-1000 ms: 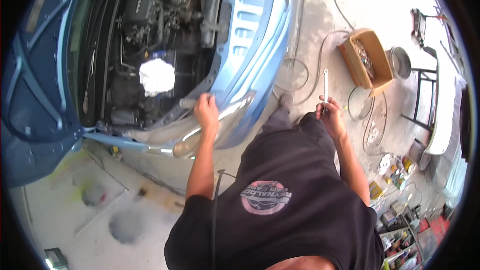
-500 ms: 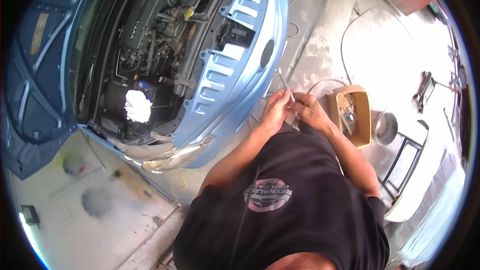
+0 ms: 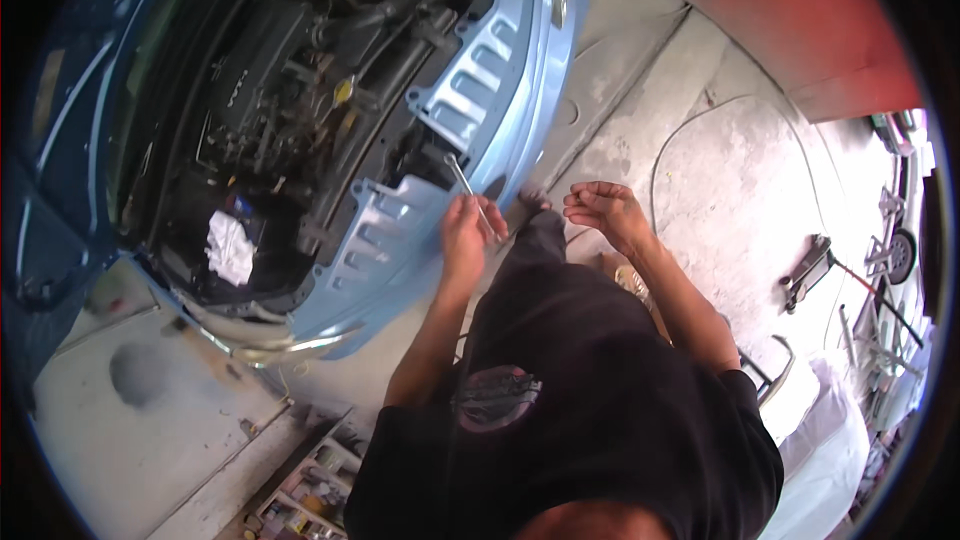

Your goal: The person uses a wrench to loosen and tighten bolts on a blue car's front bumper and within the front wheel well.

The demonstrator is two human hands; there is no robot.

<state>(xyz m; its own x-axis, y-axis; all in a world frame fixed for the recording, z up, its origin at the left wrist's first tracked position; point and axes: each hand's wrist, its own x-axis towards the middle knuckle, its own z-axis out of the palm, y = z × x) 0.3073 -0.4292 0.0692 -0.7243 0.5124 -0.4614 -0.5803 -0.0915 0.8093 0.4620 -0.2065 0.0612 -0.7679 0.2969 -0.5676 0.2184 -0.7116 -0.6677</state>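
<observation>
My left hand (image 3: 467,238) is closed around a slim silver wrench (image 3: 461,180), whose head points up and away over the front edge of the car. Its other end shows past my fingers. My right hand (image 3: 608,215) hangs apart from it, to the right, with thumb and fingertips pinched together; whether something small is between them I cannot make out. To the left stands the blue car (image 3: 370,315) with its hood raised. Inside its engine bay (image 3: 300,90) a crumpled white cloth (image 3: 231,248) lies beside the battery.
Behind my right forearm a cardboard box (image 3: 632,280) is mostly hidden. A floor jack (image 3: 806,275) stands on the concrete to the right, and a cable (image 3: 655,155) curves over the floor. A red panel (image 3: 780,20) is at far right. Bottles fill a rack (image 3: 315,485) at lower left.
My hands were together on the wrench and have now separated. The left has carried the wrench leftward to the car's front; the right has let go of it. My view has turned, too.
</observation>
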